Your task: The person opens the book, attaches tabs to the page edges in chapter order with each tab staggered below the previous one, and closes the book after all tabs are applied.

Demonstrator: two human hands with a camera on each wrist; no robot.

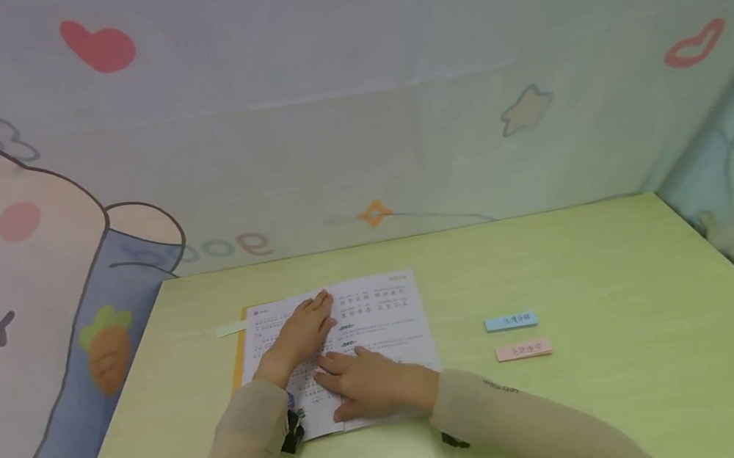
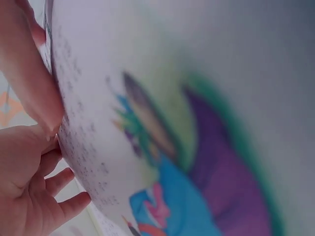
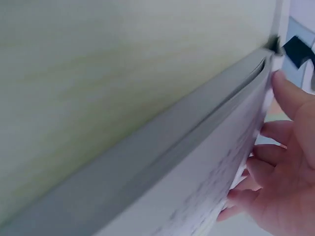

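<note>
As seen from the head view, open textbook (image 1: 382, 316) lying flat on pale green surface (image 1: 621, 381), left of centre. Printed with small text and larger Chinese characters. Bordered on the left by a yellow edge (image 1: 239, 363). Decorated with a blue-and-purple illustration (image 2: 182, 196), blurred in the left wrist view. Seen nearly side-on in the right wrist view, with grey-white page edges (image 3: 197, 110) stacked.

At left hand (image 1: 300, 335), loose grip with nothing clasped: fingers straight, resting on the pages by the middle, pointing toward the far edge. At right hand (image 1: 375, 383), also a loose grip, nothing clasped: fingers extended and slightly spread, lying flat across the nearer half, well onto the pages, just below the left hand.

Sticking out at the book's left side, a pale green paper tab (image 1: 231, 330). Well to the right, apart from the book, a blue paper strip (image 1: 512, 322) and just nearer a pink paper strip (image 1: 523, 349), both handwritten. On both arms, beige sleeves (image 1: 489, 398). Behind, a pale cloth backdrop (image 1: 345, 142) printed with a red heart (image 1: 103, 49), a star (image 1: 526, 110) and a big cartoon bear (image 1: 28, 291).
</note>
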